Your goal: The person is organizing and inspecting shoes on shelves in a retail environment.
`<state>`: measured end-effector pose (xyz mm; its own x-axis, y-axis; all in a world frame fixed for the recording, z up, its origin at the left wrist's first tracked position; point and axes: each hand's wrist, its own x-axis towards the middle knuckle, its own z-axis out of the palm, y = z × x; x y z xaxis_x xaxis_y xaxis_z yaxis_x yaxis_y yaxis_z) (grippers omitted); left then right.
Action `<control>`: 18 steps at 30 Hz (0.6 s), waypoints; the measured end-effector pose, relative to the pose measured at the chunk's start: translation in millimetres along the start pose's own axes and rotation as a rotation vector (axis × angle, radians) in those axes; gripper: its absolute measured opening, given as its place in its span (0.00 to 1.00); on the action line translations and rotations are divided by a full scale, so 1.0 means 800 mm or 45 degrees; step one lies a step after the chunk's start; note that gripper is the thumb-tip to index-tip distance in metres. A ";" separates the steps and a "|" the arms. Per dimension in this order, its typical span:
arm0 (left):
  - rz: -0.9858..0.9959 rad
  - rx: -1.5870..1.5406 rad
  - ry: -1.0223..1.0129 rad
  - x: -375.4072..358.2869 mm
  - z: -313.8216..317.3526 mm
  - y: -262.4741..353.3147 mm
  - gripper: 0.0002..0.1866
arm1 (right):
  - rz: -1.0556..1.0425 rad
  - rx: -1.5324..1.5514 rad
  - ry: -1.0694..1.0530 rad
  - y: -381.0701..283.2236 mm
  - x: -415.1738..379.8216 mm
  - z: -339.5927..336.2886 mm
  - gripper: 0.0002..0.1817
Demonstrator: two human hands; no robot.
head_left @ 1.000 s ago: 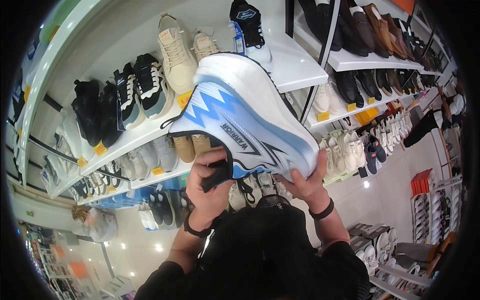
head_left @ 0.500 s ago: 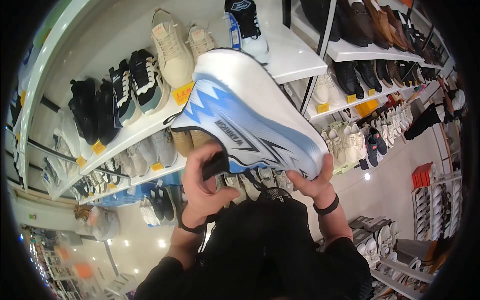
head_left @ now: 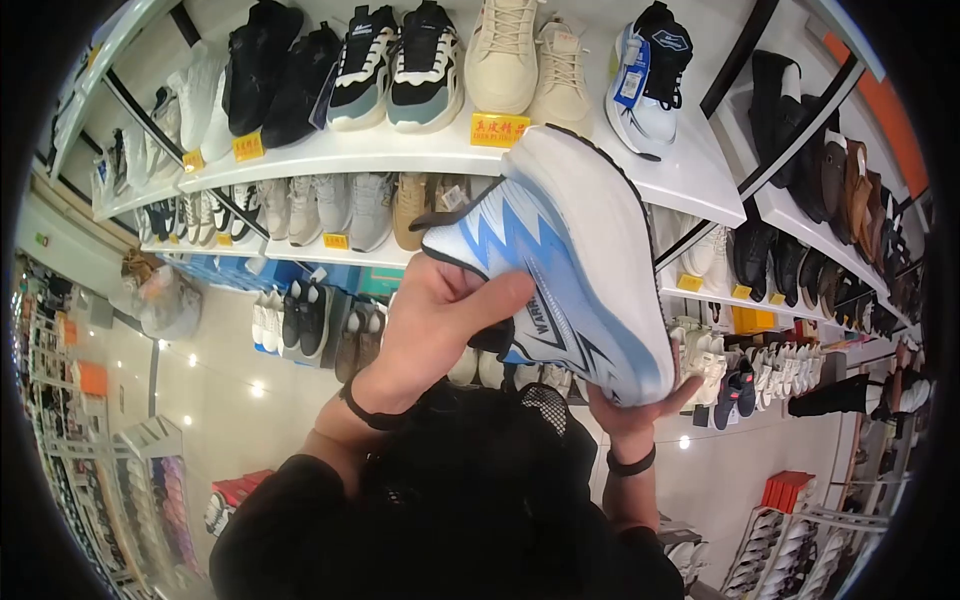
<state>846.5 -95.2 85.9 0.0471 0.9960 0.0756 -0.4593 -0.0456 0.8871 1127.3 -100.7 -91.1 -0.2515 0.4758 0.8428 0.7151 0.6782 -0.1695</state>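
Observation:
A white and blue sneaker (head_left: 590,270) with WARRIOR lettering is held up in front of me, tilted, its thick white sole facing up and right. My left hand (head_left: 435,315) grips it near the ankle opening, thumb pressed on the outer side and the other fingers partly hidden at the collar. Around the toe end, my right hand (head_left: 635,405) is closed from below, some fingers hidden behind the shoe. On the shelf beyond stands a similar black, white and blue sneaker (head_left: 655,85) with a blue tag.
A white display shelf (head_left: 330,155) carries black shoes (head_left: 265,75), black-and-white sneakers (head_left: 425,65) and beige sneakers (head_left: 500,55). A yellow sign (head_left: 498,129) stands at its edge. Lower racks hold more shoes. A person (head_left: 850,393) is at the far right.
My left thumb has come down onto the sneaker's side, where the hand was more open before. The sneaker has turned more upright and shifted slightly right. The view has shifted, bringing the shelves lower.

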 end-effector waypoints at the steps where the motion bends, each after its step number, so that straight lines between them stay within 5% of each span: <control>1: -0.008 0.048 0.001 -0.004 -0.001 -0.002 0.10 | 0.185 0.224 0.093 -0.022 0.035 0.001 0.61; 6: 0.191 0.183 -0.013 -0.021 -0.001 -0.010 0.11 | 0.535 1.118 0.108 -0.035 0.066 0.008 0.69; 8: 0.218 0.194 -0.002 -0.026 -0.002 -0.009 0.12 | 0.890 1.515 -0.182 -0.038 0.069 -0.003 0.74; 18: 0.141 0.262 0.025 -0.040 -0.015 -0.008 0.12 | 1.026 1.307 -0.409 -0.041 0.042 -0.015 0.68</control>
<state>837.7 -125.7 72.2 -0.0115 0.9853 0.1704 -0.2701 -0.1671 0.9482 1102.8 -113.4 -51.0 -0.2370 0.9516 0.1957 -0.0379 0.1922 -0.9806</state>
